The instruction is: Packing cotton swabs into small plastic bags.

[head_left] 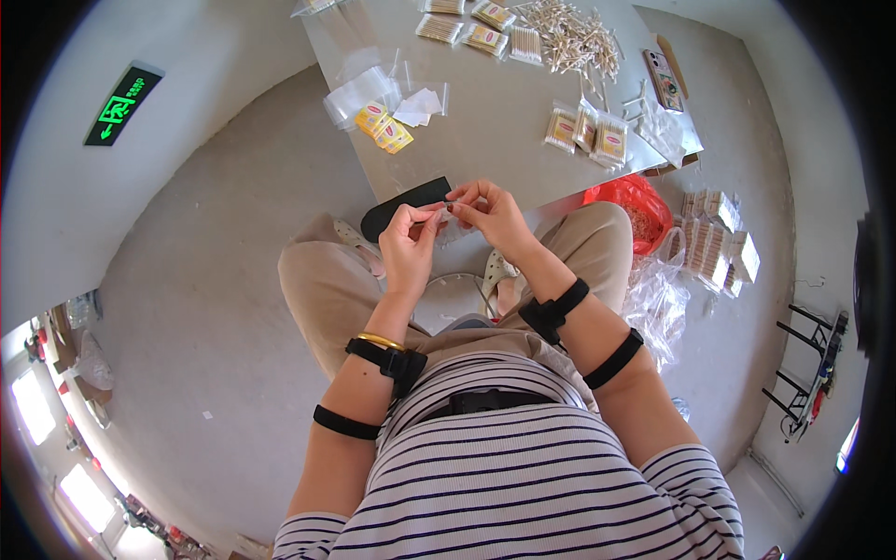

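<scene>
Just off the table's near edge, my left hand (408, 247) and my right hand (495, 219) meet, thumbs and forefingers pinched together. Between them is what looks like a small clear plastic bag (455, 231), its film hanging below the fingertips. The fingers cover its upper edge, so its contents cannot be made out. A black pad-like thing (381, 220) lies at the table edge, beside and behind my left hand. Farther back on the left are yellow printed cards (384, 129), blank white cards (419, 106) and clear empty bags (357, 91).
On the grey table (485, 140) lie a heap of loose cotton swabs (569, 35), several filled swab packs (610, 138) and a phone (663, 79). A red plastic bag (637, 210) stands beside my right knee, near stacked swab packs (711, 238) and a clear bag (658, 299).
</scene>
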The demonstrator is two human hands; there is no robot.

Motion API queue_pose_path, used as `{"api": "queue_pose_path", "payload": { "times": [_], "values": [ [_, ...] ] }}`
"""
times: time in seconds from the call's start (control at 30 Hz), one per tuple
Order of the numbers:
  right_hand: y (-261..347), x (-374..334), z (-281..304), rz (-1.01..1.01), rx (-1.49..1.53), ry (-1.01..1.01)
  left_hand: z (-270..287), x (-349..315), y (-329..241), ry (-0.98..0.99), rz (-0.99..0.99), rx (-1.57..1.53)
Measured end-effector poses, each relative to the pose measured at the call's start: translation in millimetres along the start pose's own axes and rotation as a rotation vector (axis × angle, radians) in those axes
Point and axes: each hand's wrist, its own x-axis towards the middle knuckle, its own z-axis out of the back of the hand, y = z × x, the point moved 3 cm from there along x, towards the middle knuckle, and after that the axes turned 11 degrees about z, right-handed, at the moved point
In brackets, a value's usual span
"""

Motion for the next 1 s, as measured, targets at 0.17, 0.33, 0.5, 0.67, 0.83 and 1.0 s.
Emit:
{"api": "queue_pose_path", "payload": {
  "times": [0.17, 0.33, 0.5, 0.67, 0.83, 1.0],
  "values": [
    [-5.7, 1.1, 2.7, -0.063, 0.18, -0.018, 2.2, 5.5, 0.9, 0.021, 0.032, 0.07],
    [-14.9, 0.1, 6.5, -0.106, 0.102, 0.015, 5.1, 13.5, 8.2, 0.1, 0.12, 0.038],
    [-18.1, -6.1, 8.5, -0.108, 0.125, -0.033, 12.1, 22.3, 11.5, 0.261, 0.248, -0.03],
    [-20.4, -3.6, 8.0, -0.122, 0.143, -0.057, 17.1, 38.0, 15.9, 0.366, 0.244, 0.014],
    [-25.6, 2.4, 11.3, -0.111, 0.021, 0.012, 16.5, 34.7, 10.0, 0.388, 0.317, 0.028],
    [-21.6, 3.1, 11.9, -0.181, 0.038, 0.048, 12.9, 40.0, 10.5, 0.452, 0.392, 0.137]
  ]
}}
